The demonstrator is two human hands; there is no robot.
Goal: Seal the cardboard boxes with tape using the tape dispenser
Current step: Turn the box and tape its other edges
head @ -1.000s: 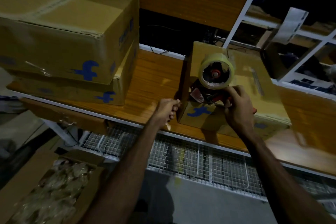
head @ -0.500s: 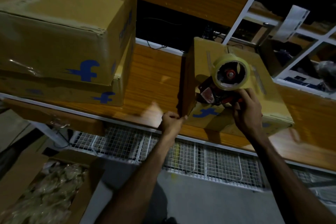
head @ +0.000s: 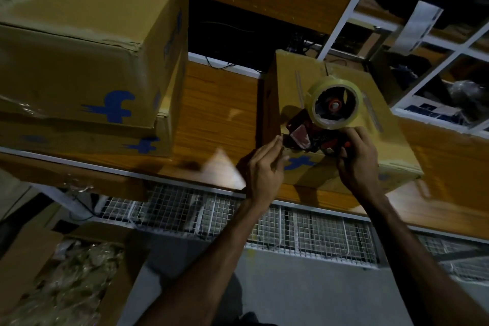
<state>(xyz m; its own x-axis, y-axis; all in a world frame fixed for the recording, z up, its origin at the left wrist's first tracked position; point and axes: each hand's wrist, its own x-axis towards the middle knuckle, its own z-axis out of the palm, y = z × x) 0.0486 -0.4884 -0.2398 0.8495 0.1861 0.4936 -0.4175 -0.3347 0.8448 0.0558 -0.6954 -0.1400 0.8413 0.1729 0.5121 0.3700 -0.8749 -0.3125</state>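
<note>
A small cardboard box [head: 391,140] with a blue logo sits on the wooden shelf, its flaps closed. Above its near left corner is a tape dispenser [head: 317,130] carrying a roll of clear tape. My right hand [head: 357,159] grips the dispenser's red handle. My left hand [head: 264,167] is at the box's front left corner, fingertips pinching at the dispenser's front end where the tape comes out; the tape end itself is too faint to make out.
Two bigger boxes [head: 87,42] are stacked on the wooden shelf [head: 219,114] to the left. An open carton [head: 60,272] of plastic-wrapped items stands on the floor at lower left. A wire mesh rack [head: 304,225] runs below the shelf edge. White shelf frames rise at right.
My left hand rose from the shelf's front edge up to the dispenser's front at the box corner. The dispenser shifted slightly right and back over the box.
</note>
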